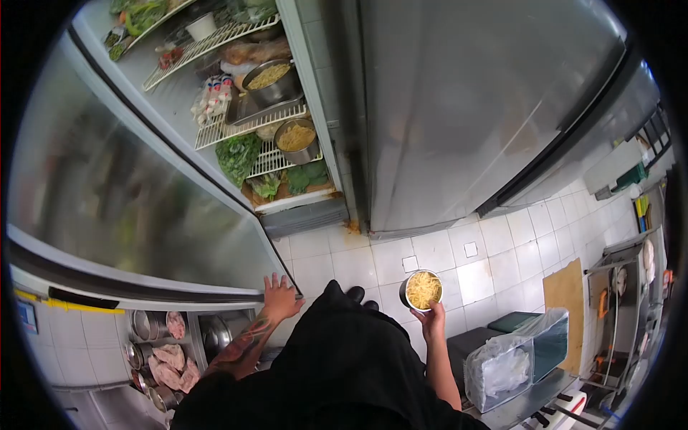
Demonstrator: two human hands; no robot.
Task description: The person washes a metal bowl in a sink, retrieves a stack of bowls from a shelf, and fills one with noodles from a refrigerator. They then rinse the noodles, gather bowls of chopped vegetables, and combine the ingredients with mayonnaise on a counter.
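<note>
Head view: person stands at an open refrigerator [287, 107]. Right hand [432, 315] is raised at waist height, fingers closed around a round metal container of shredded yellow food [423, 289], held level over the white tiled floor [487, 265]. Left hand [279, 295] is extended forward, fingers spread flat against the lower edge of the refrigerator door [129, 208], gripping nothing. Similar filled metal bowls [295, 140] sit on the wire shelves. Judgement: keeping the door steadied with the left palm and the container level would avoid spillage; a bare patch of shelf beside those bowls looks reachable. Left forearm bent, right elbow tucked.
</note>
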